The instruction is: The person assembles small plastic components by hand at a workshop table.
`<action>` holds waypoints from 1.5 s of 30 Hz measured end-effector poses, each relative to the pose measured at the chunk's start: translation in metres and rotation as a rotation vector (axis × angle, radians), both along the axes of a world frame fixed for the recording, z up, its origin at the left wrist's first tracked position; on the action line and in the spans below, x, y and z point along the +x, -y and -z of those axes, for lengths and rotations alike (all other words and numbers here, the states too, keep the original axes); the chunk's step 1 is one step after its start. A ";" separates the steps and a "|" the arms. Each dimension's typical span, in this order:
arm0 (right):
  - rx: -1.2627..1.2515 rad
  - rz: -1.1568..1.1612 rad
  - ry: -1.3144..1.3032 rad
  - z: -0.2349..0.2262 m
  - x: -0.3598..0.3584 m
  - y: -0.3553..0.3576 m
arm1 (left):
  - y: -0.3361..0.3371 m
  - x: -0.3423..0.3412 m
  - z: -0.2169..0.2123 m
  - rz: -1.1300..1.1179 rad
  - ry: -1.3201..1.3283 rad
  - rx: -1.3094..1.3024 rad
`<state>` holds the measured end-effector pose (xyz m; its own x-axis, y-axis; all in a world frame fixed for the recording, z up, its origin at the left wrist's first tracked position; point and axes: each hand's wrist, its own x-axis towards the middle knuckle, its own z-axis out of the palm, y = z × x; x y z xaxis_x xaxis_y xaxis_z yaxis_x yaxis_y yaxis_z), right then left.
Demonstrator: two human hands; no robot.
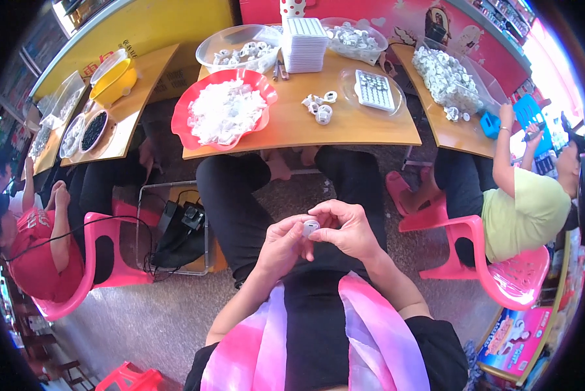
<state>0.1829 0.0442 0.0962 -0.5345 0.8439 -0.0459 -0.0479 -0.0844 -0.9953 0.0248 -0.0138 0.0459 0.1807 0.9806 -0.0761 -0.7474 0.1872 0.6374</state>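
Together, two hands (pixel 283 238) (pixel 346 229) hold one part (pixel 311 227) (small, white).

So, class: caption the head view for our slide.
Left hand and right hand hold a small white piece before a brown table bearing a red bowl.

pink chairs (pixel 517 277), perhaps speckled floor (pixel 142 319)

A part (pixel 311 227) sits between the left hand (pixel 285 240) and the right hand (pixel 345 229), over the lap. The surface (pixel 358 133) stands ahead of both. On it, forward and left of the left hand, is a basin (pixel 181 120) with a tub (pixel 264 64) behind. Straight ahead of the hands lie loose parts (pixel 323 115), a tray stack (pixel 304 53) beyond. Forward-right of the right hand, a tray (pixel 376 105) rests on a plate (pixel 400 102).
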 end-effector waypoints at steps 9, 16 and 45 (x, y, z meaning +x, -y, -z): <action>-0.043 -0.033 -0.124 0.015 0.002 -0.004 | 0.003 -0.005 -0.019 0.003 -0.449 -0.020; -0.093 0.045 -0.160 0.012 0.007 0.002 | 0.002 -0.001 -0.018 -0.019 -0.399 -0.064; 0.183 0.183 0.121 0.000 -0.004 0.014 | 0.007 0.007 -0.016 -0.087 -0.608 0.025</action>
<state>0.1785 0.0307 0.0964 -0.3723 0.9261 0.0616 0.0742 0.0959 -0.9926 0.0315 -0.0209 0.0622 0.0313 0.9927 -0.1168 -0.2601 0.1209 0.9580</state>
